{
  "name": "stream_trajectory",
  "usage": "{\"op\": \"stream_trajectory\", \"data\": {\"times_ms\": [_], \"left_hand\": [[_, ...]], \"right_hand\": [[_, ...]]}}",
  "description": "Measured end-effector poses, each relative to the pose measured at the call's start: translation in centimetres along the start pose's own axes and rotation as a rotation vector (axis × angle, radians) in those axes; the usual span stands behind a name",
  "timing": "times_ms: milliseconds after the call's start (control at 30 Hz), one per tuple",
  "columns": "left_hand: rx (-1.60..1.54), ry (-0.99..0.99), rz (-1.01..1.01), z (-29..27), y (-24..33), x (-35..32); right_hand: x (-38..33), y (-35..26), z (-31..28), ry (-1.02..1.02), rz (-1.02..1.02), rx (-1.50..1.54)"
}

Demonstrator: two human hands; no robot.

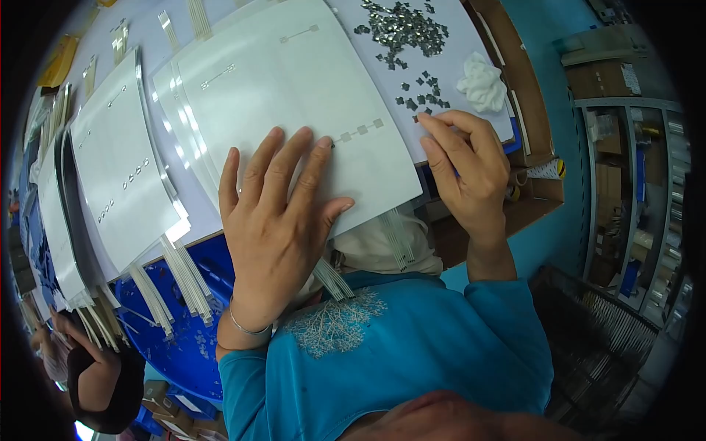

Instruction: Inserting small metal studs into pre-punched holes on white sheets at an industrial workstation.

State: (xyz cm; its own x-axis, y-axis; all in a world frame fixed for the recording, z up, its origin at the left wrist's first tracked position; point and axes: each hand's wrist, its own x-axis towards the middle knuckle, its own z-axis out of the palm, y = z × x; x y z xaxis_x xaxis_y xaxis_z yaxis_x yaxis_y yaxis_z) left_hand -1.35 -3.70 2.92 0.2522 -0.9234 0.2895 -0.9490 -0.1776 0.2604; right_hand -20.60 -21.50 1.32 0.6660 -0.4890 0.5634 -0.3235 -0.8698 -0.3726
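Observation:
My left hand (276, 209) lies flat, fingers spread, on a large white glossy sheet (316, 88). Its index fingertip rests beside a row of small grey square marks (359, 131) on that sheet, touching a tiny dark piece. To the right, my right hand (471, 158) hovers at the sheet's edge with bent fingers. A gap shows between its thumb and index fingertip, and a small dark piece (415, 118) is at the index tip. Several loose small shiny metal pieces (425, 92) lie just beyond it, below a larger pile (408, 29).
A crumpled white lump (482, 82) sits right of the pieces. Other white sheets (121, 162) with bundled flat strips (187, 283) line the table's left. A blue basin (176, 360) stands below, a cardboard tray (533, 110) at right. Another person's arm (88, 345) shows at lower left.

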Motion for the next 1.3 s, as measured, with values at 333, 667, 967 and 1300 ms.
{"op": "stream_trajectory", "data": {"times_ms": [333,667,967,1300], "left_hand": [[0.108,-0.041,0.024,-0.3,0.1,0.2],[0.026,0.014,-0.009,0.1,0.1,0.1],[0.003,0.029,-0.005,0.4,0.0,0.0],[0.011,-0.008,-0.032,-0.4,0.3,0.5]], "right_hand": [[0.2,0.3,-0.3,-0.051,-0.051,-0.054],[1.8,-3.0,1.1,-0.050,-0.089,0.112],[2.1,-4.7,2.1,-0.148,-0.188,-0.059],[0.2,-3.2,0.6,0.027,0.067,0.058]]}}
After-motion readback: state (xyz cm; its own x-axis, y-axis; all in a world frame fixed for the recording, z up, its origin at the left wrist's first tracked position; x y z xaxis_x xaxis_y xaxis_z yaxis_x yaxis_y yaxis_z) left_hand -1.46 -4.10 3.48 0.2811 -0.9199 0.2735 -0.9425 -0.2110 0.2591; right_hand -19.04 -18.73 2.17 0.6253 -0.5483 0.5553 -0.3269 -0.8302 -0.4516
